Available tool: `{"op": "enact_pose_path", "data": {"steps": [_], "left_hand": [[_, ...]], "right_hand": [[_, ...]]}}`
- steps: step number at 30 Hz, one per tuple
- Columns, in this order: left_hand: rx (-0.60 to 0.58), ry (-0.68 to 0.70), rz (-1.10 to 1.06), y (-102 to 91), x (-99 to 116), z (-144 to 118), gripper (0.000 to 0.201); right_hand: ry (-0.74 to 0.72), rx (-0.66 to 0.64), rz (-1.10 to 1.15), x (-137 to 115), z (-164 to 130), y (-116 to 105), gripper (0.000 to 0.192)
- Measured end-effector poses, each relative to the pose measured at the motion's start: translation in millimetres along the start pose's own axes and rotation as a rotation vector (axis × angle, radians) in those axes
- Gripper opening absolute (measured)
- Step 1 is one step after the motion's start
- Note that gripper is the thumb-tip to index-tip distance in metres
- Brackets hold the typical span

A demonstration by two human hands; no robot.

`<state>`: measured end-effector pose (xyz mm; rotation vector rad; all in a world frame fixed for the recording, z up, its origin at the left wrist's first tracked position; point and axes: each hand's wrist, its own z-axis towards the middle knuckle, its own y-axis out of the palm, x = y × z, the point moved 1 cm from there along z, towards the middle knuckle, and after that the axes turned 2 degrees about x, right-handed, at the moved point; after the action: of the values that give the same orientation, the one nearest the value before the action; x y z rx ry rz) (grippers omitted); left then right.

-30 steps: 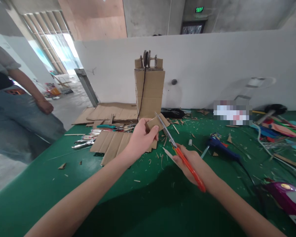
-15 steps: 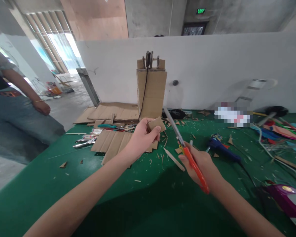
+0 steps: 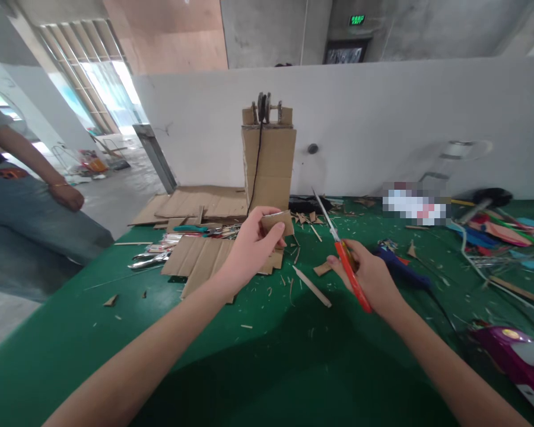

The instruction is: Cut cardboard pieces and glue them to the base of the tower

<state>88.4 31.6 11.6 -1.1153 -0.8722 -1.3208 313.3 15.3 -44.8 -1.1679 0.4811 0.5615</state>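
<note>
**Pulling the scissors clear of the cardboard piece**

Holding a small cardboard piece (image 3: pixel 277 223) pinched in the left hand (image 3: pixel 253 249), thumb in front and fingers behind, raised above the green bench (image 3: pixel 71 332) just in front of the tall cardboard tower (image 3: pixel 269 160). Gripping orange-handled scissors (image 3: pixel 343 261) in the right hand (image 3: pixel 368 277), closed round the handles, blades nearly together and pointing up and away. Blades no longer at the piece: a second ago resting against its right edge, half a second ago lifted off, now well to the right with open bench between. Piece also turned a little, flatter face toward the camera. Looks like a trimming cut finished and the result held up for checking, though no fresh offcut can be told apart from the litter. Lying below: a thin cardboard strip (image 3: pixel 312 287), a small scrap (image 3: pixel 323 269), flat cardboard sheets (image 3: pixel 204 255) and a blue glue gun (image 3: pixel 403 270) behind the right hand. Standing at the far left, another person's hand (image 3: pixel 66 197), away from the work.
</note>
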Motion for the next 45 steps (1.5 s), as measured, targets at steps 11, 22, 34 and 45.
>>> {"op": "enact_pose_path", "data": {"steps": [11,22,34,45], "left_hand": [[0.021,-0.031,-0.157,-9.6,-13,12,0.018],[-0.108,-0.1,-0.325,-7.0,-14,11,0.02],[-0.138,-0.085,-0.257,-5.2,-16,10,0.018],[-0.117,-0.106,-0.302,-1.5,-14,9,0.019]], "right_hand": [[-0.319,-0.535,0.436,-9,-16,-1,0.061],[-0.354,-0.562,0.333,-16,-18,0,0.059],[-0.366,-0.562,0.382,-19,-19,0,0.059],[-0.37,-0.555,0.358,-20,-19,1,0.057]]}}
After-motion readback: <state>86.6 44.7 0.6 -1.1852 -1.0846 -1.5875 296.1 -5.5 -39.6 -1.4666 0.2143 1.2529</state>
